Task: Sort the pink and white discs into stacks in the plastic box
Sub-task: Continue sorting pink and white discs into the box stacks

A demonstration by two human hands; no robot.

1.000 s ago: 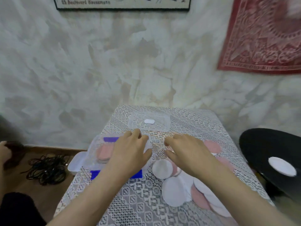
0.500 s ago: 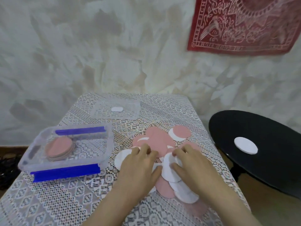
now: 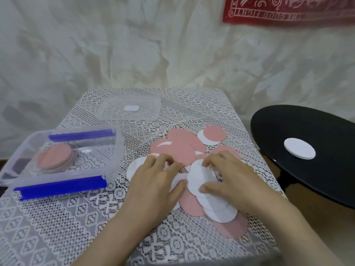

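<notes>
A loose pile of pink and white discs (image 3: 178,150) lies on the lace-covered table (image 3: 57,217), right of centre. The clear plastic box (image 3: 115,150) with blue clips stands at the left and holds one stack of pink discs (image 3: 55,159). My right hand (image 3: 234,181) pinches a white disc (image 3: 197,177) between thumb and fingers, on top of the pile. My left hand (image 3: 155,181) lies flat on the pile's left side, its thumb touching the edge of that white disc. Discs under both hands are hidden.
The box's clear lid (image 3: 149,104) lies at the table's far edge. A black round side table (image 3: 307,131) stands to the right with a small stack of white discs (image 3: 299,151) on it. A wall with a red cloth (image 3: 288,10) is behind.
My left hand has moved from the box over to the disc pile. My head has turned right and down. My right hand has closed on a white disc.
</notes>
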